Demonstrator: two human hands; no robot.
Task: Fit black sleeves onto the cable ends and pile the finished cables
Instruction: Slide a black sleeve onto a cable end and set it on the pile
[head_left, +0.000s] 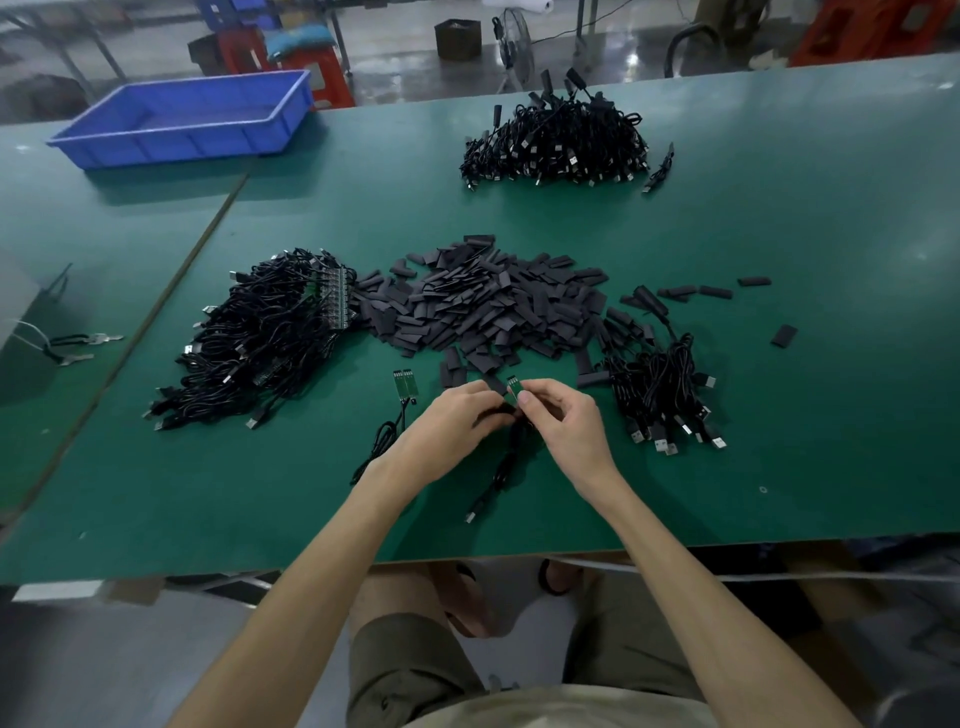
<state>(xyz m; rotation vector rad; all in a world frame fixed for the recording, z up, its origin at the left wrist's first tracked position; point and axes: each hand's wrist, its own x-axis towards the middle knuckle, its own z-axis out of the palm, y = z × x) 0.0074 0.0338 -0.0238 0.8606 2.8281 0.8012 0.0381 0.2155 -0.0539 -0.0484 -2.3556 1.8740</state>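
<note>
The right hand (566, 415) pinches the small green circuit-board end (512, 389) of a thin black cable (497, 474) above the green table (727, 467). The left hand (457, 418) grips that cable just below, its fingers perhaps hiding a sleeve. The heap of flat black sleeves (488, 306) lies just beyond.

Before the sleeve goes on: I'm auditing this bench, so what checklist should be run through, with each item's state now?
1. Board held: ok. The right hand pinches the green board; the left hand grips the cable below it.
2. Sleeve in hand: cannot tell; the hands hide it.
3. Sleeve supply: ok. The sleeve pile lies just beyond the hands.
4. Drop spot: ok. The finished pile sits right of the right hand.
5. Next cables: ok. Two bare boards lie left of the left hand.
</note>
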